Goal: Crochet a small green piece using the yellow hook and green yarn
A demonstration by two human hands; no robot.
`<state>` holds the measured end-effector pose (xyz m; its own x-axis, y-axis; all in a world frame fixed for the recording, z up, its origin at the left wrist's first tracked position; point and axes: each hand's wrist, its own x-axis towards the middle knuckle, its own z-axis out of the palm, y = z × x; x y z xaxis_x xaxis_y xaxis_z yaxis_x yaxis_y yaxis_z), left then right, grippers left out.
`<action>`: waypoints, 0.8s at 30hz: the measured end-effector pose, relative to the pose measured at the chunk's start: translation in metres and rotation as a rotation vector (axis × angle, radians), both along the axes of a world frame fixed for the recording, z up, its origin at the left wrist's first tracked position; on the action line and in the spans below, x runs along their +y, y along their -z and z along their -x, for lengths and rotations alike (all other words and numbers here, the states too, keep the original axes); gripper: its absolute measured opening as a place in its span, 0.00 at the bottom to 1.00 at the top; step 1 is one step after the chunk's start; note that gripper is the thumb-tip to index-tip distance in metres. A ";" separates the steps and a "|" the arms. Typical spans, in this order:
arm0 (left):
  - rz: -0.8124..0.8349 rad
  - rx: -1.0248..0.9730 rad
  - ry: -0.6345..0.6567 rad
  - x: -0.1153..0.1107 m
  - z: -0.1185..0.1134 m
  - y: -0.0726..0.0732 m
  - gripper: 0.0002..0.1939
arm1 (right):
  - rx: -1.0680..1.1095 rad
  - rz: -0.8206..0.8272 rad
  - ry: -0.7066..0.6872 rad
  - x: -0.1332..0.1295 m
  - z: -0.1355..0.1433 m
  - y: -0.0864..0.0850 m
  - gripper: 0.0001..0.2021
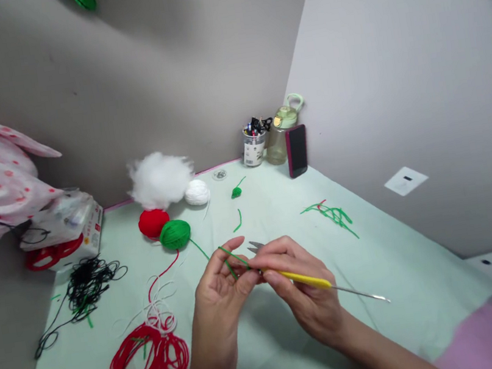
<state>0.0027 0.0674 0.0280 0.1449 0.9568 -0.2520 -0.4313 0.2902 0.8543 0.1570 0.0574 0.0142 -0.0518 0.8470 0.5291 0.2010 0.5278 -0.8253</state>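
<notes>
My right hand [305,289] grips a crochet hook by its yellow handle [309,278], its bare metal end sticking out to the lower right. Green yarn [232,254] runs over the raised index finger of my left hand [220,299], whose thumb and other fingers pinch close to the hook's working tip. The fingertips hide that tip and any stitches on it. The strand leads back to a green yarn ball [176,234]. Just behind my fingers, scissor blades [256,246] show; the rest of the scissors is covered by my hands.
Beside the green ball are a red ball [154,223], a white ball [197,192] and fluffy stuffing [161,179]. Loose red yarn [136,364] and black yarn [88,288] lie left, green scraps [334,214] right. A small green piece [236,192], pen cup [254,146], bottle [277,143] and phone [297,151] stand farther back.
</notes>
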 end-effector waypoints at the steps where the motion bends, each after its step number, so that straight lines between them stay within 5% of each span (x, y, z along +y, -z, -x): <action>1: -0.005 0.001 0.004 0.000 0.000 -0.001 0.23 | 0.052 0.028 -0.013 0.000 0.001 0.000 0.15; 7: -0.037 0.068 -0.031 0.001 0.002 -0.004 0.22 | 0.266 0.135 -0.004 0.004 0.005 -0.003 0.10; 24: -0.094 0.175 -0.171 -0.002 0.000 0.000 0.23 | 0.068 0.012 0.035 0.002 0.002 -0.005 0.10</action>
<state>0.0029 0.0658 0.0279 -0.0588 0.9841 -0.1679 -0.3108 0.1418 0.9398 0.1553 0.0592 0.0189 0.0136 0.8538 0.5205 0.1618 0.5118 -0.8437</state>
